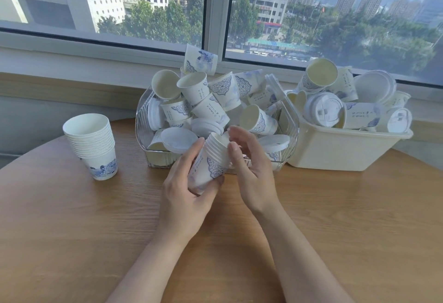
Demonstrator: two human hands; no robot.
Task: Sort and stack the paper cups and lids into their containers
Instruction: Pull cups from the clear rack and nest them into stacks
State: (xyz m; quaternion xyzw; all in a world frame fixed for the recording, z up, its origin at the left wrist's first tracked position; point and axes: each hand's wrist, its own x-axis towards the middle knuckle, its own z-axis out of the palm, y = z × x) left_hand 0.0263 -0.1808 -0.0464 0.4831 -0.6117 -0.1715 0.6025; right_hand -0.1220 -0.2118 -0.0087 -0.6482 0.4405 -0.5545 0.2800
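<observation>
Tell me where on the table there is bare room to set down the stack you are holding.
Bare wood lies between the standing cup stack and the left hand, and on the table right of the right hand, in front of the cream bin. The clear bin and cream bin are heaped full; the held stack sits against the clear bin's front.

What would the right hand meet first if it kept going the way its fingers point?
Probably the rim of the small cup stack held by the left hand; the right hand fingertips sit almost on it. Beyond lies the clear bin.
</observation>
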